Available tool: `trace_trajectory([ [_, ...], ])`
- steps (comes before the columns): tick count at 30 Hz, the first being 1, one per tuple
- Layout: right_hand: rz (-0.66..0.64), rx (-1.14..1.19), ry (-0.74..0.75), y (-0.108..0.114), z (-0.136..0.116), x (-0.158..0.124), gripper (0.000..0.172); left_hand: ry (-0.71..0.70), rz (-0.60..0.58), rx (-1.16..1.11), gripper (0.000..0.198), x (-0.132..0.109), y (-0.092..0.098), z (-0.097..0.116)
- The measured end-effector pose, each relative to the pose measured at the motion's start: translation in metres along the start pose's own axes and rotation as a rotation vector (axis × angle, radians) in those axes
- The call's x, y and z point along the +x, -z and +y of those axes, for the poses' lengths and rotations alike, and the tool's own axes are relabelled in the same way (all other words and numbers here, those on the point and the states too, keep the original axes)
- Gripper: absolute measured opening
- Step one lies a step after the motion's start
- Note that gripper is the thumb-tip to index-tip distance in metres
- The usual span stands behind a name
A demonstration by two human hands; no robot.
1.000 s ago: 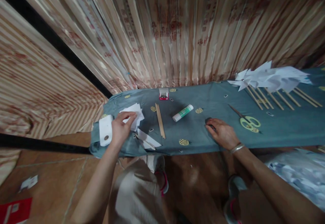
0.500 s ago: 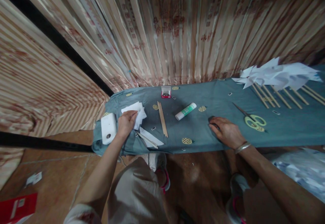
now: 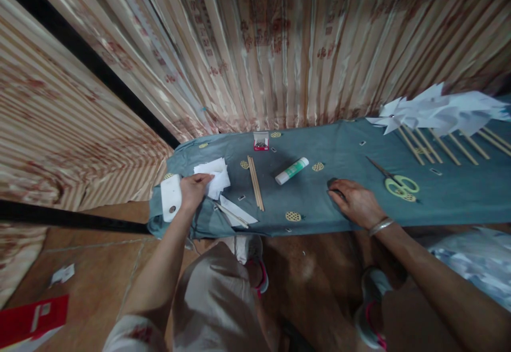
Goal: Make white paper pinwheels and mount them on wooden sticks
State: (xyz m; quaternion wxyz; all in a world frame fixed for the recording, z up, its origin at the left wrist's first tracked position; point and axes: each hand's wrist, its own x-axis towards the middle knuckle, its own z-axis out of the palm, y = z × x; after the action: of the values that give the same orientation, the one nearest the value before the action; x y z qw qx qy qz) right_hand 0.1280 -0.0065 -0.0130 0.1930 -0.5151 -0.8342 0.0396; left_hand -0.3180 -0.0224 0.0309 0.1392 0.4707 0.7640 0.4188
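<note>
The thumb and fingertips of the left hand (image 3: 194, 189) are drawn together at the left part of the white papers (image 3: 220, 184), and a pinch seems to be kept on them; how many sheets are caught cannot be told. The fingers of the right hand (image 3: 356, 201) are curled round a dark object (image 3: 331, 182), mostly hidden, so its kind and its feel cannot be judged.

The papers are spread in an uneven pile near the left end of the cloth-covered table (image 3: 311, 208). They should be found very light and limp, easily creased or torn, and apt to slide over one another. They are best taken by an outer edge or a corner, with a flat, gentle pinch, so that the middle is not crumpled.

Just beside the left hand, a white case (image 3: 171, 197) is set down. A paper strip (image 3: 249, 215) is seen nearer the front edge, with a thin rod (image 3: 233, 215) laid across it. Farther out, loose sticks (image 3: 256, 184), a glue stick (image 3: 292, 171) and a small open box (image 3: 261, 141) are placed. Beyond the right hand, scissors (image 3: 401, 185) and white pinwheels (image 3: 443, 109) are laid.
</note>
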Motion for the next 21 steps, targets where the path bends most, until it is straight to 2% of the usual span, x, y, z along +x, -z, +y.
trace_trajectory([
  [6, 0.020, 0.012, 0.020, -0.002, 0.003, -0.001, 0.029, 0.046, -0.006, -0.049, 0.022, -0.004, 0.005, 0.003],
  [10, 0.047, 0.040, 0.017, -0.003, 0.004, -0.002, 0.029, 0.055, 0.044, -0.070, 0.016, -0.005, 0.008, 0.006],
  [12, 0.049, 0.049, 0.010, -0.003, 0.003, -0.003, 0.028, 0.042, 0.086, -0.082, 0.019, -0.007, 0.013, 0.016],
  [15, 0.056, 0.076, 0.011, 0.001, 0.000, -0.005, 0.028, -0.033, 0.151, -0.129, 0.026, -0.021, 0.019, 0.050],
  [17, 0.085, 0.100, 0.014, 0.007, -0.002, -0.007, 0.029, -0.134, 0.132, -0.174, 0.026, -0.042, 0.014, 0.081],
  [19, 0.137, 0.121, 0.008, 0.015, -0.005, -0.010, 0.030, -0.304, 0.009, -0.194, 0.020, -0.070, -0.006, 0.110],
  [21, 0.191, 0.136, -0.013, 0.023, -0.005, -0.014, 0.032, -0.520, -0.208, -0.208, 0.019, -0.099, -0.039, 0.130],
])
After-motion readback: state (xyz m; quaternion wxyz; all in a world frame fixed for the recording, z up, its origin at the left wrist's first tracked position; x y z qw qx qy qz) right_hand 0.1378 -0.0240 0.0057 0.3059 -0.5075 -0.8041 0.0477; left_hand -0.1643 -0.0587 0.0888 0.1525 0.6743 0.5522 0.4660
